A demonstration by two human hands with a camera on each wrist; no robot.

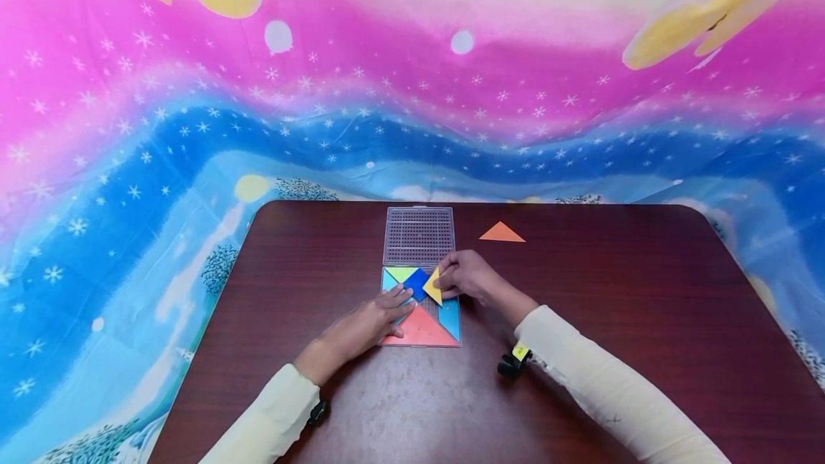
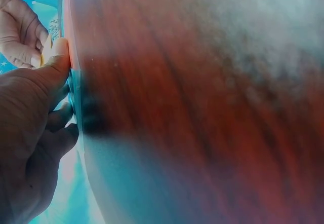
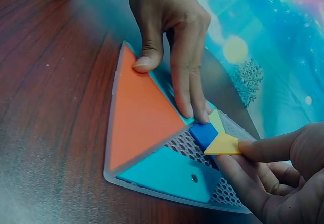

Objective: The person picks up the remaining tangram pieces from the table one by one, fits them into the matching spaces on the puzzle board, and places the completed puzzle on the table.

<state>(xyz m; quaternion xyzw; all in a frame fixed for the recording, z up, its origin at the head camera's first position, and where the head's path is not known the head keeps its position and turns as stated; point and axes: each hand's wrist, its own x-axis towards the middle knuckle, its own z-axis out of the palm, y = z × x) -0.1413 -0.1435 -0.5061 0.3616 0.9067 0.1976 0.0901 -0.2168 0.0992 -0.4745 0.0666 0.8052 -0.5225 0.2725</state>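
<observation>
A plastic tangram case lies unfolded on the table. Its near half holds a red-orange triangle, a light-blue piece, a blue square piece and a yellow-green piece. Between thumb and fingers my right hand pinches a yellow triangle, tilted over the gap beside the blue piece. My left hand rests on the pieces from the left, fingers extended, fingertips at the blue piece and thumb on the red-orange triangle. A teal piece is partly hidden under that hand.
The case's gridded lid half lies folded back at the far side. Farther right on the brown table is a loose orange triangle. A printed cloth hangs behind the table.
</observation>
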